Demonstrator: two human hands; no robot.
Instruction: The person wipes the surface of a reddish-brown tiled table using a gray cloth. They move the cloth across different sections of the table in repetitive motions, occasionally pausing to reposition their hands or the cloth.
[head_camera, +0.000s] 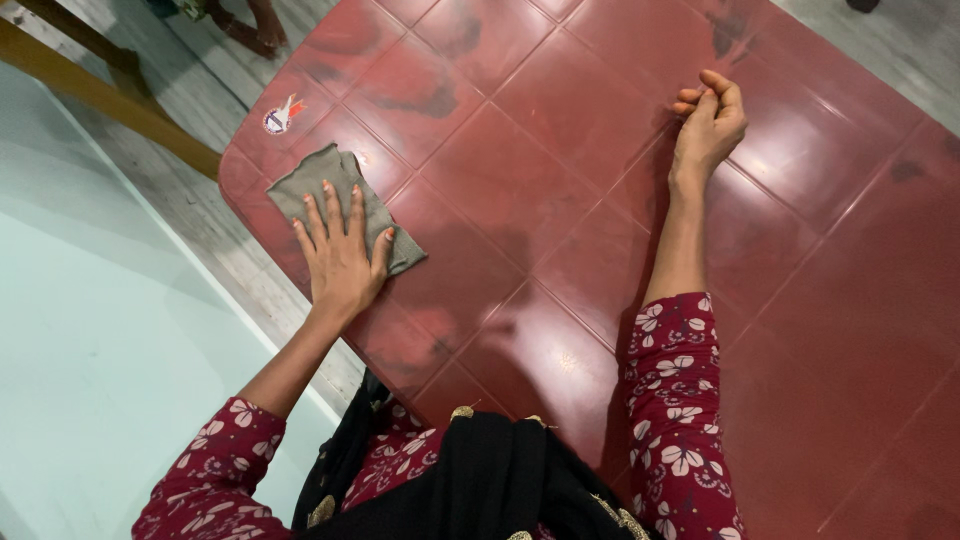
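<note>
My left hand (340, 255) lies flat, fingers spread, pressing a grey-green cloth (325, 178) against the dark red plastic table (540, 200) near its left corner. Part of the cloth sticks out beyond my fingertips and to the right of my thumb. My right hand (708, 122) rests farther across the table top, fingers loosely curled with nothing in them, forearm stretched out over the surface. Both sleeves are maroon with a white flower print.
The table top has a moulded square grid, dark smudges and a small round sticker (280, 116) by the cloth. Wooden bars (110, 95) cross the grey plank floor at the upper left. A pale mint surface (90, 350) lies left of the table.
</note>
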